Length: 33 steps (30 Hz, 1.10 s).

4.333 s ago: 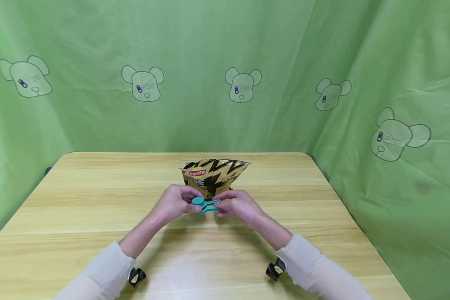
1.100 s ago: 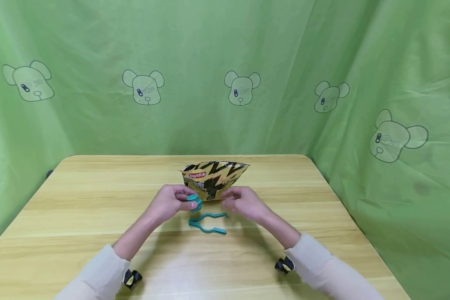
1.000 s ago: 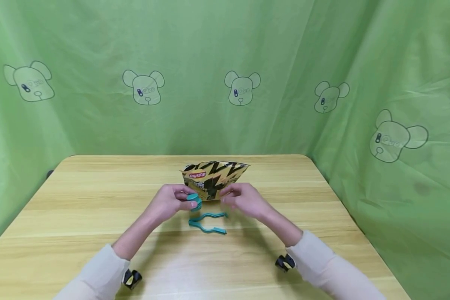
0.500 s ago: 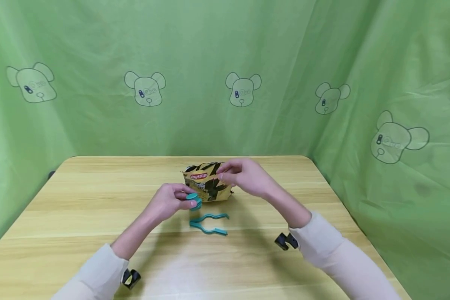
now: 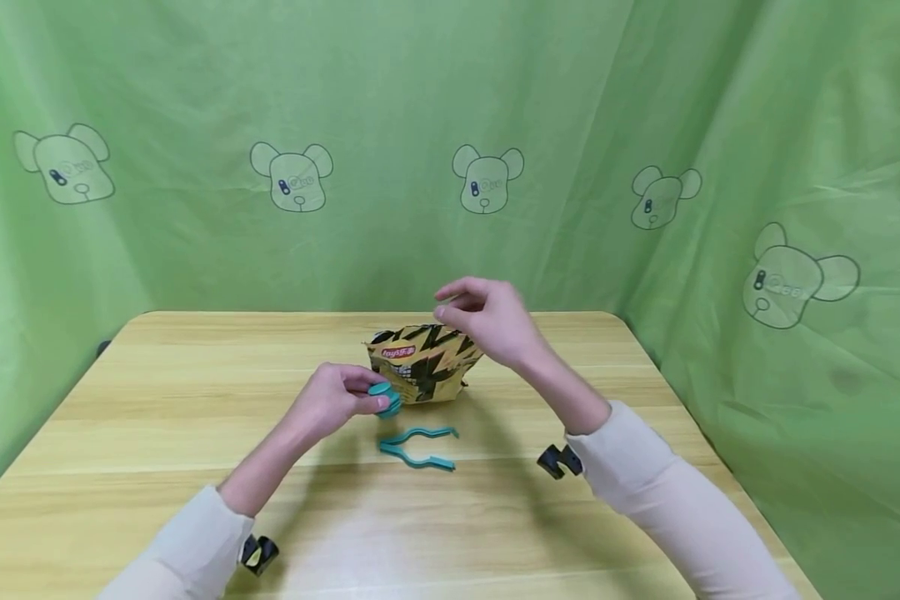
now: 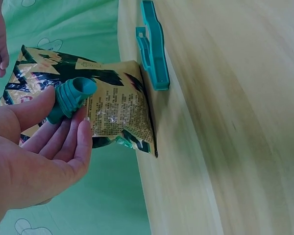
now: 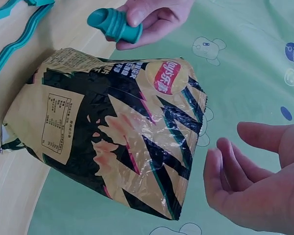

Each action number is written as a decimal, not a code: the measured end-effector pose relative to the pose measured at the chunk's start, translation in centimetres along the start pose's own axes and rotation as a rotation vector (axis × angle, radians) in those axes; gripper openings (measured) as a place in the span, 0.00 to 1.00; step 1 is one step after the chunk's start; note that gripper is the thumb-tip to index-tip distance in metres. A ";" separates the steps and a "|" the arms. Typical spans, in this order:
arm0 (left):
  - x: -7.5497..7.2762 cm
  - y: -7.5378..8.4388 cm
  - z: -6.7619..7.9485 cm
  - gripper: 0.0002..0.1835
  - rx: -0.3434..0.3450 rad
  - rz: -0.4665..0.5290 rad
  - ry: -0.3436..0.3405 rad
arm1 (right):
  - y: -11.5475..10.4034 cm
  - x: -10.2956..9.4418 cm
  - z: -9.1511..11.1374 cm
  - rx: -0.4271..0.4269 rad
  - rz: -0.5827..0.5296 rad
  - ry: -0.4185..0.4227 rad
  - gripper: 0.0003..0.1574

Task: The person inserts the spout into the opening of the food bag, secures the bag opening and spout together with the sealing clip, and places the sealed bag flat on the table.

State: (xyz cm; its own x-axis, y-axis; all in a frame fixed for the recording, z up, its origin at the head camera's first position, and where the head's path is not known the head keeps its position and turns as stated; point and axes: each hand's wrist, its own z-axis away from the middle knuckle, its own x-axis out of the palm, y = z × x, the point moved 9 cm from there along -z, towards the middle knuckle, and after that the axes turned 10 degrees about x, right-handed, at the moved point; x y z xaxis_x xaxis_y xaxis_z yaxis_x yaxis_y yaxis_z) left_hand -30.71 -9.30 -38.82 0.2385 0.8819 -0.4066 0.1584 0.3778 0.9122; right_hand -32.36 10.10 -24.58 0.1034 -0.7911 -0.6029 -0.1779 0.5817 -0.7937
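My left hand (image 5: 333, 406) pinches a small teal ribbed spout (image 6: 71, 95) between thumb and fingers, just in front of the bag's lower left. This spout is hollow, with a slanted round mouth. Gold and black, with a red logo, the chip bag (image 5: 423, 371) stands upright on the table. Over its upper right edge hovers my right hand (image 5: 498, 321), fingers loosely bent and holding nothing; a gap separates them from the bag's top in the right wrist view. A teal bag clip (image 5: 440, 463) lies spread apart on the table before the bag.
The wooden table (image 5: 195, 417) reaches back to a green curtain (image 5: 390, 75) with bear-head outlines, which also hangs along both sides. Black wrist devices (image 5: 559, 461) sit below both sleeves.
Earlier both hands held the clip and spout together. The clip now lies on the table, and the spout stays in my left hand. My right hand has risen to the bag's top.
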 end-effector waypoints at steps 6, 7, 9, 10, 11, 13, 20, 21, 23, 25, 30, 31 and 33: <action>-0.3 0.4 -0.1 0.17 0.025 -0.009 -0.006 | 0.3 0.6 -0.4 -0.017 0.038 0.011 0.17; -0.3 0.4 -0.1 0.17 0.029 -0.012 -0.007 | 0.3 0.8 -0.5 -0.016 0.041 0.007 0.18; -0.4 0.4 -0.1 0.17 0.031 -0.018 -0.008 | 0.5 1.1 -0.6 -0.016 0.046 0.001 0.19; -0.4 0.4 -0.1 0.17 0.032 -0.022 -0.009 | 0.5 1.2 -0.6 -0.017 0.052 0.000 0.19; -0.5 0.4 -0.2 0.18 0.030 -0.025 -0.008 | 0.6 1.4 -0.7 -0.019 0.059 0.000 0.19; -0.5 0.4 -0.2 0.18 0.027 -0.028 -0.006 | 0.8 1.6 -0.7 -0.021 0.073 0.002 0.19; -0.5 0.5 -0.1 0.17 0.030 -0.028 -0.007 | 1.2 2.2 -0.8 -0.024 0.086 -0.005 0.17; -0.5 0.5 -0.1 0.17 0.030 -0.029 -0.007 | 1.2 2.2 -0.8 -0.027 0.086 -0.005 0.17; -0.6 0.5 -0.1 0.17 0.027 -0.032 -0.003 | 1.2 2.3 -0.9 -0.034 0.086 0.000 0.15; -0.7 0.5 -0.2 0.18 0.025 -0.035 0.000 | 1.3 2.3 -0.9 -0.041 0.084 0.008 0.14; -1.0 0.8 -0.1 0.18 0.036 -0.030 -0.006 | 1.4 2.3 -0.9 -0.059 0.090 0.028 0.10; -1.1 0.9 0.0 0.18 0.041 -0.030 -0.009 | 1.4 2.3 -0.9 -0.062 0.090 0.032 0.09; -1.4 1.2 0.0 0.18 0.052 -0.028 -0.013 | 1.5 2.3 -0.9 -0.064 0.088 0.039 0.06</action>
State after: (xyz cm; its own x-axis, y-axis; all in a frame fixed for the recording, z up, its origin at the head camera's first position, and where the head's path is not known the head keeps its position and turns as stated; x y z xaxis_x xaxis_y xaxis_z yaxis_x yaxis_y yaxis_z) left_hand -30.87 -10.06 -37.14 0.2457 0.8672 -0.4332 0.2147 0.3871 0.8967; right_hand -33.29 8.94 -27.11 0.0462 -0.7449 -0.6656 -0.2467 0.6372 -0.7302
